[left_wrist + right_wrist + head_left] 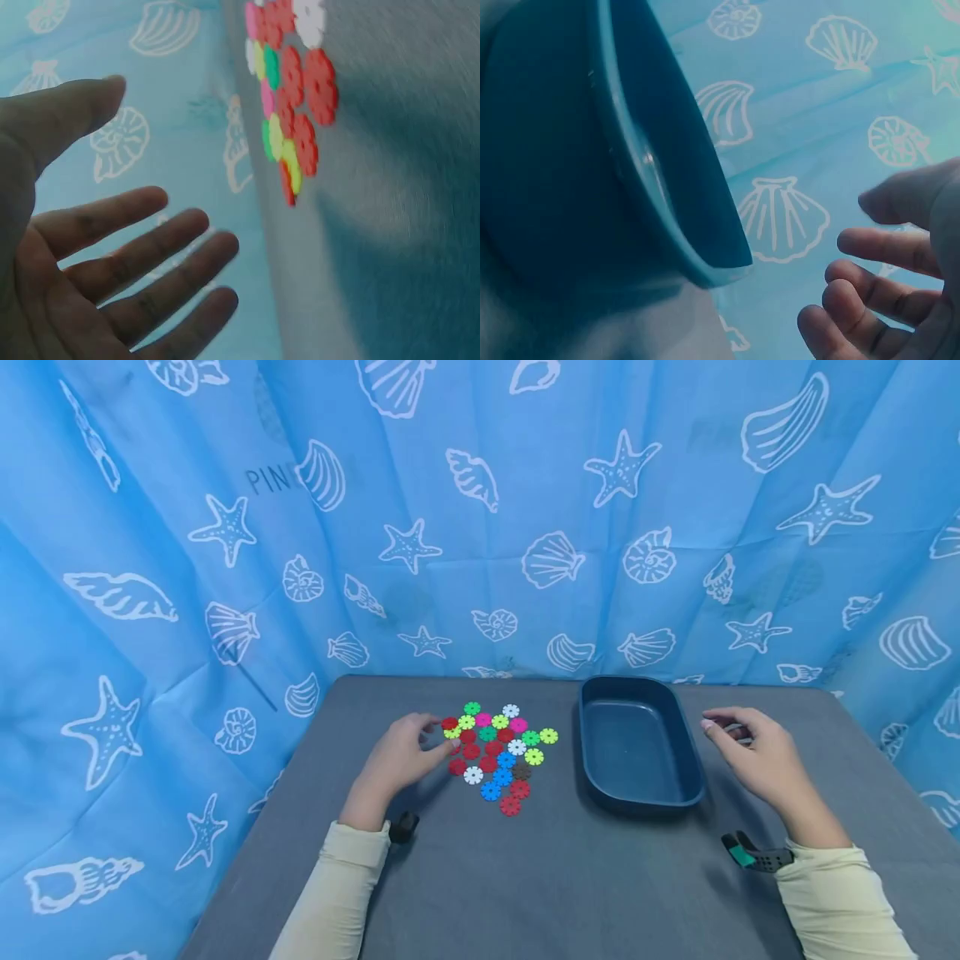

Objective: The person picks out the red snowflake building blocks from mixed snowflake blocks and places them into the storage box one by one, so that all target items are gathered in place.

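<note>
Several notched plastic discs (488,733) in red, yellow, green, pink, blue, white and brown lie spread on the cloth. My left hand (408,756) hovers at the left edge of this spread, thumb and fingers apart, nothing held. In the left wrist view its fingers (176,281) are extended beside the discs (300,97). To the right of the discs stands a dark blue rectangular basin (641,802) with rounded corners, bare inside. My right hand (753,747) is just off the basin's right side, its fingers loosely bent around nothing. The basin's wall (555,165) fills the left of the right wrist view.
A grey cloth (570,885) covers the table. Behind it hangs a blue curtain (450,602) printed with white shells and starfish. Dark bands (404,827) sit on both wrists, over light sleeves (330,893).
</note>
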